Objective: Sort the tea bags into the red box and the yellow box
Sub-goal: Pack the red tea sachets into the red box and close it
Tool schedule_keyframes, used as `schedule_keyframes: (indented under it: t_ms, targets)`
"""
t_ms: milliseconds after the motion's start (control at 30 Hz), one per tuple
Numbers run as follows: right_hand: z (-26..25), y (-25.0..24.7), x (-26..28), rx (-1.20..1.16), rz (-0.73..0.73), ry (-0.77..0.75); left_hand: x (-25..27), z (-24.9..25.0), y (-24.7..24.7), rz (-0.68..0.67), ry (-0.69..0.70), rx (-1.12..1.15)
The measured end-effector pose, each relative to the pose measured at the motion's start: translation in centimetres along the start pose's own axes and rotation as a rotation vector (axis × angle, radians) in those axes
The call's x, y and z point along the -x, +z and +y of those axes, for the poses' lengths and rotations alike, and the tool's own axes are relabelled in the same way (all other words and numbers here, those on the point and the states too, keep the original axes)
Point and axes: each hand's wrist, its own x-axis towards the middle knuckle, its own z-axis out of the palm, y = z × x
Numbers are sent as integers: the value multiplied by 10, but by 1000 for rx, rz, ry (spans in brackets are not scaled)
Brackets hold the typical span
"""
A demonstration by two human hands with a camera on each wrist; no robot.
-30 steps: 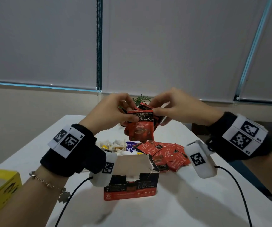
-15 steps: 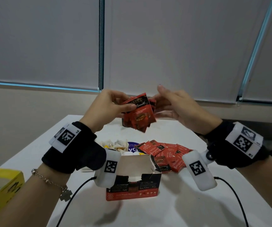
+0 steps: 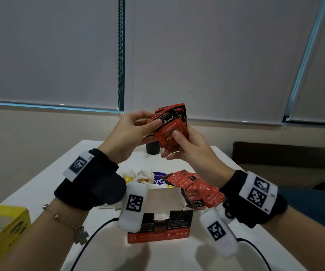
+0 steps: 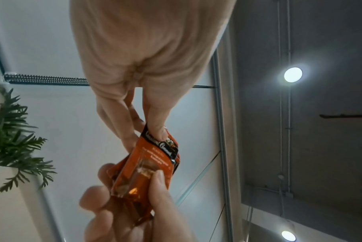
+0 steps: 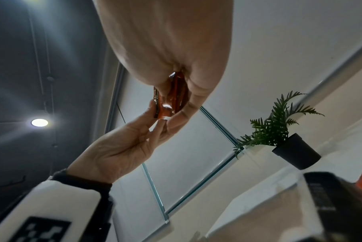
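Observation:
Above the table, both hands hold a small stack of red tea bags (image 3: 170, 124). My left hand (image 3: 151, 122) pinches its upper left edge, thumb on the front. My right hand (image 3: 172, 143) grips the lower part, thumb on the front and fingers behind. In the left wrist view the stack of red tea bags (image 4: 153, 163) sits between both thumbs. The open red box (image 3: 159, 222) stands below the hands near the front of the table. A corner of the yellow box (image 3: 3, 231) shows at the lower left. Loose red tea bags (image 3: 194, 190) and pale yellow tea bags (image 3: 138, 177) lie behind the red box.
A black pot (image 3: 152, 148) with a green plant (image 5: 275, 126) stands at the far end of the white table (image 3: 177, 255). A blue round sticker (image 3: 158, 179) lies between the two piles. Cables (image 3: 91, 243) trail from the wrist cameras across the table's front.
Both hands have lifted the stack of red tea bags higher. My right hand has shifted from the stack's top right to its lower part, thumb now on the front.

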Motion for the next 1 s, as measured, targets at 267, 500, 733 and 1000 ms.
schedule_keyframes:
  t_ms: [267, 500, 733, 1000]
  targets:
    - [5, 0, -3, -79, 56, -14, 4, 5, 3, -32, 20, -60]
    - [8, 1, -4, 66, 107, -112, 9, 9, 21, -64, -139, 219]
    - [5, 13, -2, 316, 20, -137, 8, 10, 29, 88, -118, 404]
    - [-15, 4, -6, 28, -117, 100, 8, 12, 11, -65, -118, 325]
